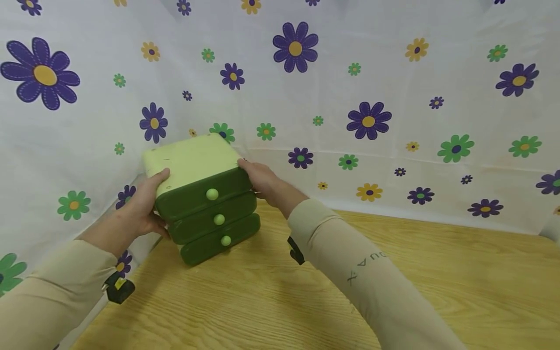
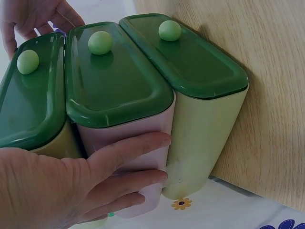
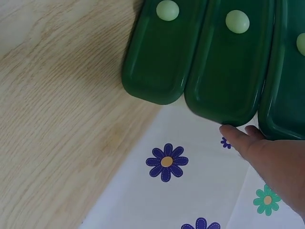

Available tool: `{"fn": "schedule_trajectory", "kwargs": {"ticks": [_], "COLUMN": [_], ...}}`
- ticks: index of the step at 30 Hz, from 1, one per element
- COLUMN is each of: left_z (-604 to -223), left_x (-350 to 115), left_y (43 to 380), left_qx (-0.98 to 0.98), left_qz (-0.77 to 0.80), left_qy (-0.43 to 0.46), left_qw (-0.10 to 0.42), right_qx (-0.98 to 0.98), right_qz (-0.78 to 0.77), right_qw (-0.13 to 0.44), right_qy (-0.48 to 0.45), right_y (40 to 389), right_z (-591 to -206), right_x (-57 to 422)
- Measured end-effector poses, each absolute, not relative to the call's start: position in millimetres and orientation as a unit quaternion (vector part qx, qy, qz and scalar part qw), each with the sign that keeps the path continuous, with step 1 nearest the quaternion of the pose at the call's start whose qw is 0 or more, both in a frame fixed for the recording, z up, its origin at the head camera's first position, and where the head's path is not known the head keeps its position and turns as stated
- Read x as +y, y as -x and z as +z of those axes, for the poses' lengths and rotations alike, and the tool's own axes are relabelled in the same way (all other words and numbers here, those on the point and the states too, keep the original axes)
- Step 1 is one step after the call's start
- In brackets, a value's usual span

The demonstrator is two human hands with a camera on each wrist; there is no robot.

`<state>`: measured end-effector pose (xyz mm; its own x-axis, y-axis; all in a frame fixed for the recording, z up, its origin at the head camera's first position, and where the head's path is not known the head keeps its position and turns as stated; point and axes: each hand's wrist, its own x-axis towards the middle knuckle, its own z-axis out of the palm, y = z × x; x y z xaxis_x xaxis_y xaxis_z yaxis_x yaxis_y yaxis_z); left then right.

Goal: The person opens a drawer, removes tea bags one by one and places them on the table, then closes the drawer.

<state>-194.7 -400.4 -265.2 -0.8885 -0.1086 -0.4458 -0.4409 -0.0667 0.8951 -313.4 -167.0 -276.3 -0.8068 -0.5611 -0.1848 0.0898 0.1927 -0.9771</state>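
A small drawer cabinet (image 1: 197, 160) with a pale yellow-green top and three dark green drawer fronts, each with a round light green knob (image 1: 212, 194), stands at the back left of the table. My left hand (image 1: 142, 204) grips its left side, thumb over the top edge. In the left wrist view, several fingers (image 2: 128, 148) lie along the side of the middle, pinkish drawer. On the opposite side my right hand (image 1: 264, 184) holds the upper right corner, its thumb on the top edge. All three drawers look closed; the cabinet's back is hidden.
The wooden table (image 1: 280, 291) extends to the right and toward me. A white cloth (image 1: 393, 170) printed with purple, green and yellow flowers hangs behind the table and along its left side, close to the cabinet.
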Motion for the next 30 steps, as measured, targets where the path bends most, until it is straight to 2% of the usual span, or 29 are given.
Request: {"fn": "schedule_trajectory", "kwargs": {"ticks": [23, 30], "left_z": [-266.1, -266.4], "left_x": [-391.3, -387.3], "left_y": [188.6, 188.4], "left_qx": [0.665, 0.672], "left_qz": [0.706, 0.704], "left_qy": [0.216, 0.202], "left_qw": [0.110, 0.110], "right_qx": [0.740, 0.752], "right_qz": [-0.594, -0.588], "right_qw": [0.266, 0.247], "right_qy": [0.168, 0.165], "right_y": [307.3, 306.2], "right_z": [-272.7, -272.1], "right_x": [-155.7, -150.4]}}
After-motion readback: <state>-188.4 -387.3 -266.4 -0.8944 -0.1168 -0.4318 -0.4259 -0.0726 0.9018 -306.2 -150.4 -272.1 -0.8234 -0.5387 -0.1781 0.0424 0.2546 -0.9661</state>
